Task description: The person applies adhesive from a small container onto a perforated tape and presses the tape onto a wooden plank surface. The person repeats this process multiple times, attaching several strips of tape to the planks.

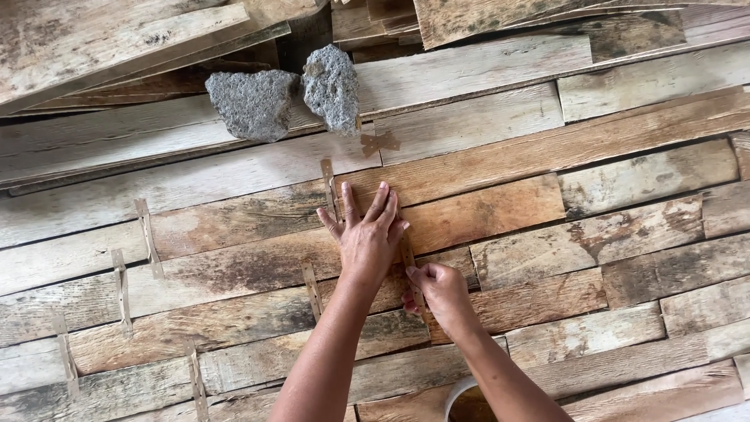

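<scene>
My left hand (366,230) lies flat, fingers spread, on a brown wooden plank (484,211) where two plank ends meet. Under and just below its palm runs a strip of brown tape (407,255) across the joint. My right hand (439,293) sits just below and to the right, its fingers pinched on the lower end of that tape strip. Both forearms come up from the bottom edge of the view.
Weathered planks laid edge to edge fill the view, with several tape strips (146,234) over joints at the left. Two grey rough stones (254,103) (333,86) rest on planks at the top. Loose boards (117,39) are stacked at the upper left. A pale tape roll (457,395) shows by my right forearm.
</scene>
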